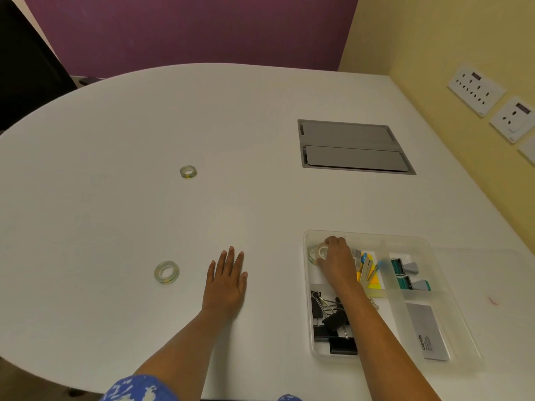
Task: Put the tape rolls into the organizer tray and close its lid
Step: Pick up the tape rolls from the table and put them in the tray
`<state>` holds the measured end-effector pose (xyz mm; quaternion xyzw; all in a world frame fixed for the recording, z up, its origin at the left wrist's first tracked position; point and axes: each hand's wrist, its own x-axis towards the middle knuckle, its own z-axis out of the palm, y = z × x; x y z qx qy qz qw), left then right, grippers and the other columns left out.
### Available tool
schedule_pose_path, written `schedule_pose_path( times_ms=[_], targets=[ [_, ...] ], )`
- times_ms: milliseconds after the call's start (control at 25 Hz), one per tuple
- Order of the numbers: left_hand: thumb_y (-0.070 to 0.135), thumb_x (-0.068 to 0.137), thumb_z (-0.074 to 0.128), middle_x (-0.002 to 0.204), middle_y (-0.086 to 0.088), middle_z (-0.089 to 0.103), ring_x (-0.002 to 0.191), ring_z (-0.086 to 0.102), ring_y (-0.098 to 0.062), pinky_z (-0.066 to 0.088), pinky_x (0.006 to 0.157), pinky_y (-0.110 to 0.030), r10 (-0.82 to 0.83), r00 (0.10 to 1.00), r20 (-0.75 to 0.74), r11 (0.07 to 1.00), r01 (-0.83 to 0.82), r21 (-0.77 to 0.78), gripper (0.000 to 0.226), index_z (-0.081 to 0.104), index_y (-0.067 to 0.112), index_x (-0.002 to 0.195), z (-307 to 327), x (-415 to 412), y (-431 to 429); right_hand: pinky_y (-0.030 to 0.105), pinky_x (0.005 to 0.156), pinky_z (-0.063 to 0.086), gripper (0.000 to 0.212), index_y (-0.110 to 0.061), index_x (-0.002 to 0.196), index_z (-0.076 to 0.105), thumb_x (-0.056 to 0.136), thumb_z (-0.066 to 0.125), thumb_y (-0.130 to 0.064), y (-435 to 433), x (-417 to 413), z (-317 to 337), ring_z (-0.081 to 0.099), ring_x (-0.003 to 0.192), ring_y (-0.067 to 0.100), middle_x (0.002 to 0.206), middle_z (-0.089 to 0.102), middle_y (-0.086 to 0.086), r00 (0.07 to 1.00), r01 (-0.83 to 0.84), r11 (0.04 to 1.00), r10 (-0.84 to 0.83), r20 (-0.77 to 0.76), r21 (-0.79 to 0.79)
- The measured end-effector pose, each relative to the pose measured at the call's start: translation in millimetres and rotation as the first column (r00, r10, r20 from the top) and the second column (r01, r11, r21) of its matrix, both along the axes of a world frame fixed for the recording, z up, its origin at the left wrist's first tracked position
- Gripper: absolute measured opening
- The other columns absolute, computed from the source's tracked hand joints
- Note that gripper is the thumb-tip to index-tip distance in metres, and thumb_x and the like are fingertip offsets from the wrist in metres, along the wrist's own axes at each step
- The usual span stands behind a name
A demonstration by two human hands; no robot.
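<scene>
The clear organizer tray (311, 340) sits on the white table at the lower right, its clear lid (480, 264) lying flat to its right. My right hand (337, 263) reaches into the tray's far-left compartment, fingers closed on a clear tape roll (317, 253). My left hand (227, 280) lies flat on the table, palm down, fingers apart, holding nothing. One clear tape roll (166, 272) lies flat left of my left hand. Another tape roll (188, 171) lies farther back on the table.
The tray holds black binder clips (327, 316), yellow sticky notes (373, 280), teal-grey items (405, 274) and a grey box (428, 331). A grey cable hatch (353, 147) is set into the table behind. Wall sockets (474, 89) are on the yellow wall; a dark chair (26, 70) stands far left.
</scene>
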<state>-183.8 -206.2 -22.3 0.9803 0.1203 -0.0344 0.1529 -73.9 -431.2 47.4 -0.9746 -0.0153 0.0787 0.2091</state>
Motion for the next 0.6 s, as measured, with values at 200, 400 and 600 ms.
schedule_pose_path(
  times_ms=[200, 400, 600],
  targets=[
    [0.037, 0.102, 0.014, 0.161, 0.004, -0.013, 0.149, -0.013, -0.014, -0.009, 0.121, -0.035, -0.002, 1.0, -0.004, 1.0, 0.002, 0.001, 0.054, -0.007, 0.027, 0.151, -0.2, -0.5, -0.2, 0.036, 0.089, 0.049, 0.045, -0.002, 0.127, 0.048, 0.086, 0.065, -0.006, 1.1, -3.2, 0.8, 0.049, 0.117, 0.029, 0.13, 0.047, 0.016, 0.999, 0.018, 0.999, -0.019, 0.025, 0.032],
    [0.037, 0.102, 0.014, 0.161, 0.004, -0.013, 0.149, -0.013, -0.014, -0.01, 0.121, -0.035, -0.007, 1.0, 0.005, 1.0, 0.007, -0.007, 0.054, -0.006, 0.027, 0.151, -0.5, 0.4, 0.8, 0.032, 0.086, 0.047, 0.032, -0.006, 0.123, 0.053, 0.091, 0.058, -0.008, -0.3, -1.6, 1.9, 0.05, 0.115, 0.026, 0.126, 0.052, 0.013, 0.999, -0.012, 0.999, 0.014, 0.044, -0.039],
    [0.038, 0.102, 0.014, 0.161, 0.005, -0.012, 0.149, -0.013, -0.013, -0.009, 0.121, -0.035, 0.002, 1.0, 0.02, 1.0, -0.002, 0.001, 0.054, -0.006, 0.027, 0.151, -2.5, -2.1, -0.4, 0.032, 0.083, 0.048, 0.032, -0.007, 0.123, 0.054, 0.091, 0.056, -0.006, 0.0, -2.6, 5.0, 0.05, 0.116, 0.025, 0.125, 0.054, 0.012, 0.999, -0.01, 0.998, 0.012, 0.043, -0.06]
  ],
)
